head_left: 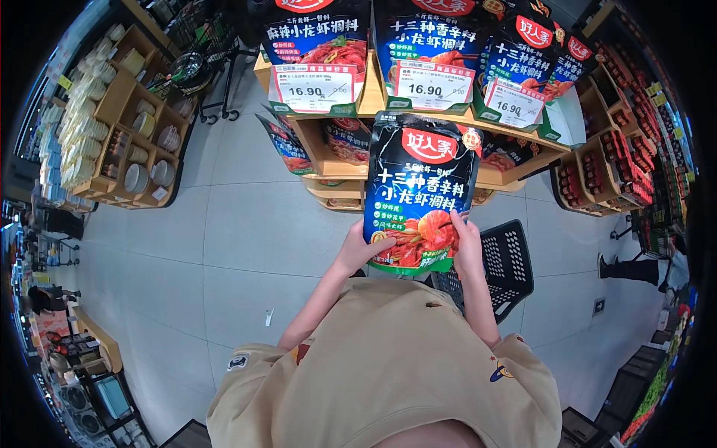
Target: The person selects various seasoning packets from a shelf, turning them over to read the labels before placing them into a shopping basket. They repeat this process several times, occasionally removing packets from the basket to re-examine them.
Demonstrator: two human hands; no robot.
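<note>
A dark seasoning pouch (pixel 422 187) with a red logo, white lettering and a crayfish picture is held upright in front of my body. My left hand (pixel 360 248) grips its lower left edge, thumb across the front. On the lower right side, my right hand (pixel 467 243) pinches the pouch with the thumb on its face. The fingers behind the pouch are hidden. Beyond it, a wooden shelf (pixel 478 119) holds similar pouches (pixel 317 56) behind white price cards (pixel 429 86) reading 16.90.
A black perforated basket (pixel 508 261) is on the floor just right of my right hand. Bowl shelves (pixel 138 142) stand at the left, with a shopping cart (pixel 190 71) behind. Red goods fill a shelf (pixel 605 142) at the right. A person's leg (pixel 631 270) shows at the far right.
</note>
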